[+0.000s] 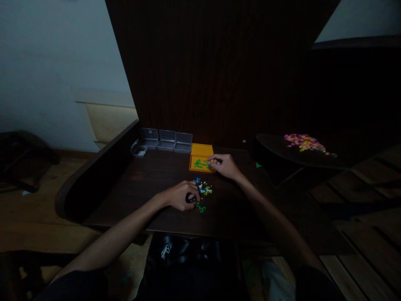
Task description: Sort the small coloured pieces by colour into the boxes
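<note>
Hanging over the yellow box's (202,149) right edge, our right grip (226,165) is lying just right of the green pieces (198,163) inside; our left grip (181,195) is resting beside mixed pieces (205,189). Either's closure: we cannot tell.

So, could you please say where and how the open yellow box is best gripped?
The open yellow box is probably best gripped by its base's side walls, from the near side, kept level: the lid is open at the far side, and loose green pieces lie inside. The right hand reaches over the box's right edge.
</note>
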A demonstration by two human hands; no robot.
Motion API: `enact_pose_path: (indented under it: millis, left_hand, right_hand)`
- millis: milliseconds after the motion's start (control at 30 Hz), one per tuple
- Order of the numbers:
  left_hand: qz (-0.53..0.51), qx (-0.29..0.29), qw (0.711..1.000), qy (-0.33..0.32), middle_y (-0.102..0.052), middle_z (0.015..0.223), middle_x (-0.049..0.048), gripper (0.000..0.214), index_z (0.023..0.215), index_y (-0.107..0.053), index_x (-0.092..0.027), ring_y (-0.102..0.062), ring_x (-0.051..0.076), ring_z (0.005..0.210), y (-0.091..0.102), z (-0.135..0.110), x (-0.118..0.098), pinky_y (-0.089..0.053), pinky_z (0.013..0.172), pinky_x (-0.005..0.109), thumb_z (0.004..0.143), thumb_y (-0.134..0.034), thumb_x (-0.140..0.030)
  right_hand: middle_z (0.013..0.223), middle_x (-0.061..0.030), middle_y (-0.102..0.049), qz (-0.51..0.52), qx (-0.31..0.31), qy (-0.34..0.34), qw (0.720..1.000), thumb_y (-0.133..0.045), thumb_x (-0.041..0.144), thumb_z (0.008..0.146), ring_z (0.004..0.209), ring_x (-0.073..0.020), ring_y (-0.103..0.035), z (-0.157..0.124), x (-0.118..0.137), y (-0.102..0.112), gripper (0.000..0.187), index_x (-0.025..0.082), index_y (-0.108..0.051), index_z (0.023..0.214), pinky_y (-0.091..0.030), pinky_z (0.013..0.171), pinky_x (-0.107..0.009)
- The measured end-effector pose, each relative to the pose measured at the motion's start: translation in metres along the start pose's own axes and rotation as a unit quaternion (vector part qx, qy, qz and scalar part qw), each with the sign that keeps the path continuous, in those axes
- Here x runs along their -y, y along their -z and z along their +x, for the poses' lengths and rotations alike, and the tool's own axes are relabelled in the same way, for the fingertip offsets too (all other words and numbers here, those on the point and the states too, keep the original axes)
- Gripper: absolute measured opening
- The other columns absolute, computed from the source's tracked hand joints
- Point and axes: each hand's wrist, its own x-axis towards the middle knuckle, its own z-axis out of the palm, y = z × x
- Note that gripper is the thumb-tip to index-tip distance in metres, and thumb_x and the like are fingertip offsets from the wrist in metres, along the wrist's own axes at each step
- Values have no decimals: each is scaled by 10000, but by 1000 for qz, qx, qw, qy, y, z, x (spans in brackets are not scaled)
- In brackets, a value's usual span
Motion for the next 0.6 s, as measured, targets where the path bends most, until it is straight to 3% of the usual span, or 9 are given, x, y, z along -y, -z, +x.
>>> enact_pose_path:
  millis: [233,433,600]
  left_hand:
    - [9,7,1000,1,-547,612,-11,128,748,-680,-167,-495,125,645,-1,-2,1,-405,684,243,689,-595,-92]
    - [3,-4,1000,16,-538,603,-8,120,753,-685,-160,-493,124,648,0,-3,3,-406,684,237,713,-588,-102]
    - [-8,-5,999,32,-515,585,-14,135,779,-705,-162,-485,119,629,3,-3,1,-404,686,237,757,-575,-129]
  right_hand:
    - [571,-7,-611,-90,23,-58,994,-590,235,765,528,-105,-506,23,-17,-11,231,109,-754,869,-359,534,-209]
    - [794,-49,-734,-227,50,-109,966,-602,234,783,701,-153,-635,28,-20,-20,238,194,-769,947,-417,621,-221]
    - [861,-77,-748,-275,77,-120,951,-593,264,805,766,-187,-665,26,-22,-21,258,205,-768,985,-445,654,-242]
